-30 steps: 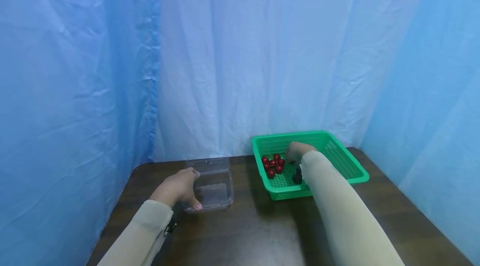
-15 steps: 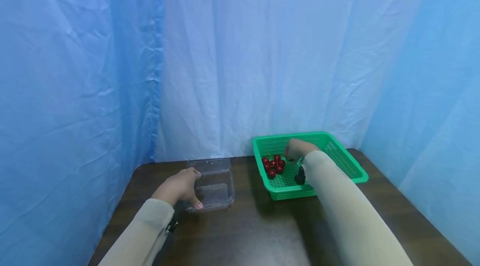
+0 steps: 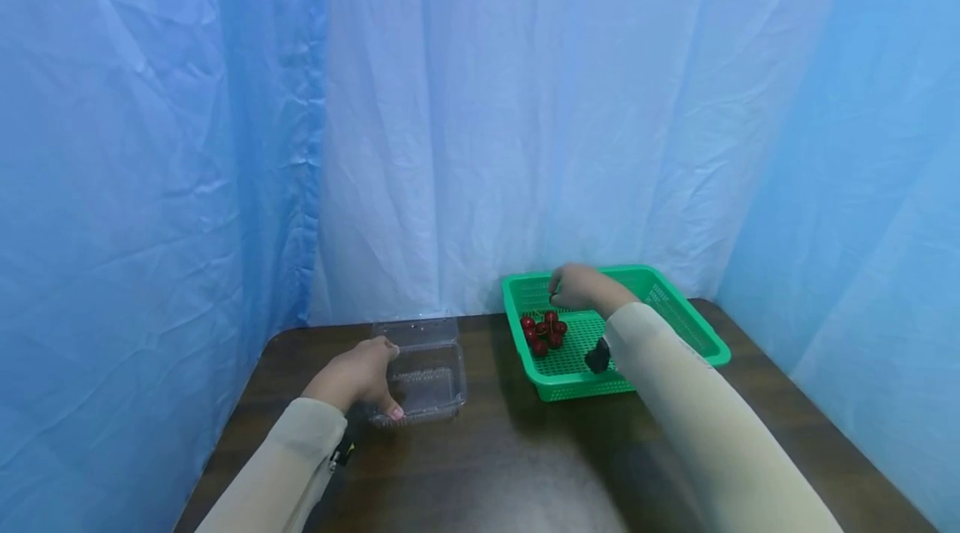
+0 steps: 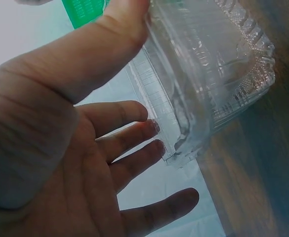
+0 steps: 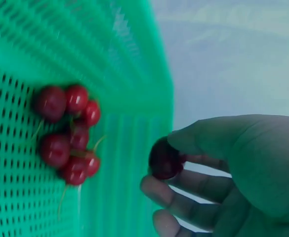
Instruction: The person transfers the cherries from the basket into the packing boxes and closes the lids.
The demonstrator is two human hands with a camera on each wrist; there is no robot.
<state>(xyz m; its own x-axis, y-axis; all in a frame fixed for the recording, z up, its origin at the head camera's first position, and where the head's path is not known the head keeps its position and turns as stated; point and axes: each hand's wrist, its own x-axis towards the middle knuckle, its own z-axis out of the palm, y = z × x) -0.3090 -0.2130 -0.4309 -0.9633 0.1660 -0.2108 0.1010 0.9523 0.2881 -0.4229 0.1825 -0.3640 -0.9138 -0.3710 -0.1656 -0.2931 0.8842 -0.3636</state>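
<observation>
My left hand [image 3: 358, 374] spans the left side of a clear plastic clamshell container [image 3: 438, 387], thumb at the near rim and fingers by the far edge. The container stands on the table with its lid folded back. In the left wrist view the fingertips meet the container's edge [image 4: 171, 113]. A dark red cherry [image 5: 163, 160] is pinched between thumb and fingers of my right hand [image 3: 583, 289], raised over the back left of a green plastic basket [image 3: 577, 388]. Several red cherries [image 3: 542, 334] with green stems lie clustered on the basket's floor.
The dark brown wooden table [image 3: 480, 466] carries both the container and, to its right, the basket. Light blue curtains [image 3: 495, 116] hang right behind the table and along both sides.
My right hand has lifted from beside the cluster and moved up and left, bringing a cherry with it. The left hand and the container have stayed in place.
</observation>
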